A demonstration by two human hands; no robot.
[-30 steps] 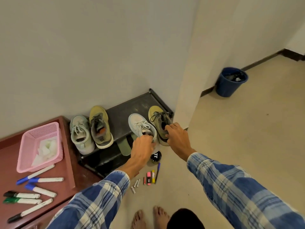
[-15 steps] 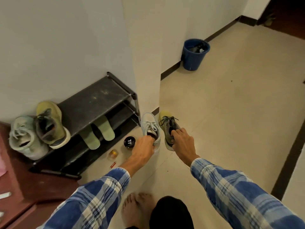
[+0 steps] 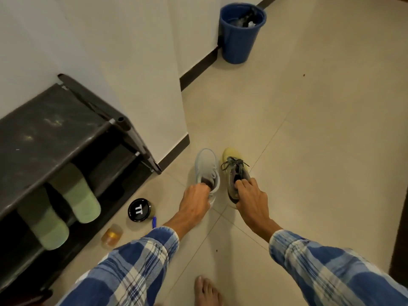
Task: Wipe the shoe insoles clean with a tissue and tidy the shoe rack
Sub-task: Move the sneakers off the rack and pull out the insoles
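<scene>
Currently left hand [image 3: 195, 200] is gripping grey shoe [image 3: 206, 164], right hand [image 3: 250, 196] yellow shoe [image 3: 231, 155] at its 3 o'clock; heel-only holds are risking drops.

The shoe rack [image 3: 44, 133] has a matt black top, dusty and scuffed. The floor [image 3: 309, 129] tiles look smooth with a faint sheen; the bin [image 3: 238, 38] looks like plastic.
</scene>
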